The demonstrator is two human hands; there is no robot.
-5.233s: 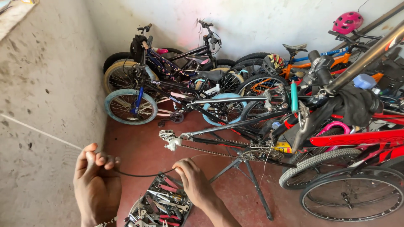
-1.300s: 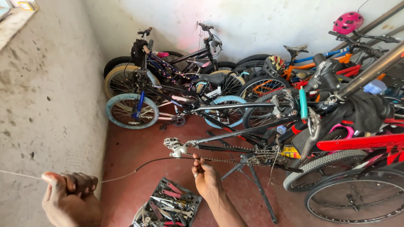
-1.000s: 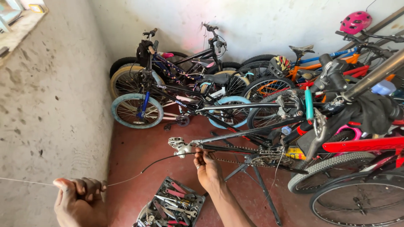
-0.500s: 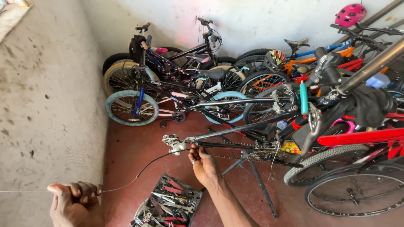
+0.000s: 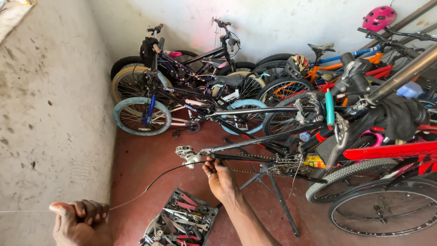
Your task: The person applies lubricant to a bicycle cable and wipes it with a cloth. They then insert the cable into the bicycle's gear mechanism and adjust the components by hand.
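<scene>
A black bike frame (image 5: 255, 148) hangs on a repair stand (image 5: 277, 200), with a silver rear derailleur (image 5: 186, 155) at its left end. My right hand (image 5: 218, 175) grips the black cable housing (image 5: 164, 175) just beside the derailleur. A thin bare wire (image 5: 125, 202) runs out of the housing to my left hand (image 5: 82, 221), which is closed on it low at the left, by the wall. The wire continues past that fist to the left edge.
A tray of pliers and wrenches (image 5: 182, 221) lies on the red floor between my hands. Several bikes (image 5: 182, 86) lean along the white back wall, a pink helmet (image 5: 378, 17) on top. A grey concrete wall (image 5: 50, 114) stands close on the left.
My left hand has pulled the wire down and to the left, away from the frame, lengthening the exposed wire. My right hand has stayed at the derailleur end.
</scene>
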